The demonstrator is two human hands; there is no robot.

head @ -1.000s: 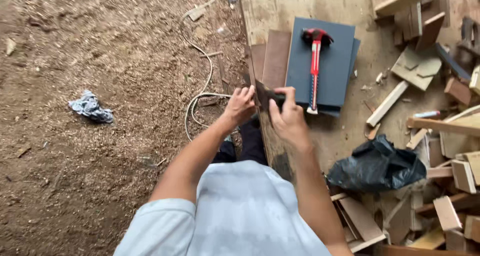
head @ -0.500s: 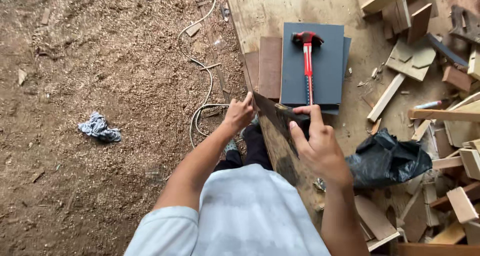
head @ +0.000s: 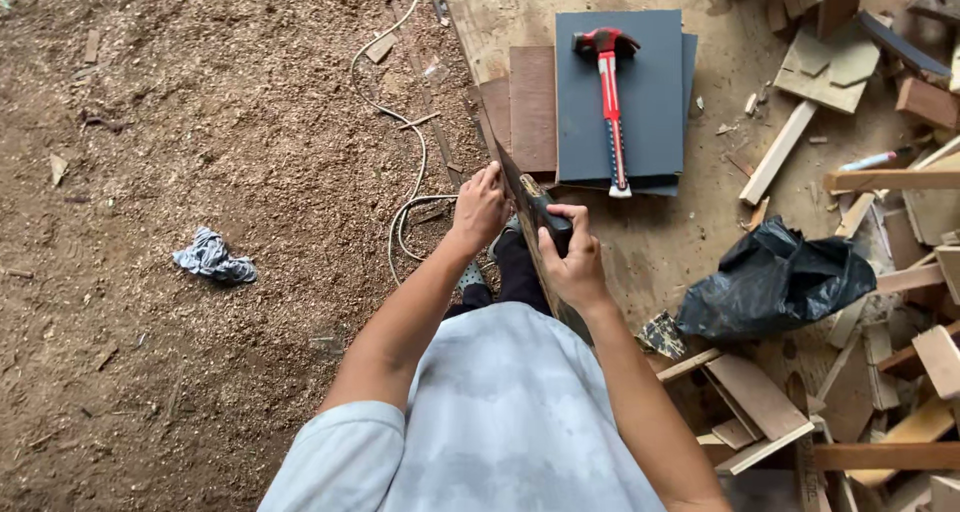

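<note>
My right hand (head: 572,262) is shut on the black handle of a handsaw (head: 520,184). Its dark blade points away from me and lies along the top edge of a thin wooden board (head: 572,324), which stands on edge in front of my knees. My left hand (head: 480,207) grips that board's edge just left of the blade. Past the hands, a red-handled hammer (head: 610,102) lies on stacked dark grey panels (head: 655,82), and a brown board (head: 532,107) lies beside them.
A plywood sheet (head: 670,247) covers the ground on the right. On it are a black plastic bag (head: 770,282) and several wood offcuts (head: 900,177). Sawdust-covered ground on the left carries a white cable (head: 405,122) and a crumpled rag (head: 212,257).
My right hand drew the saw back toward me, then pushed it forward again along the board's edge. My left hand stayed on the board.
</note>
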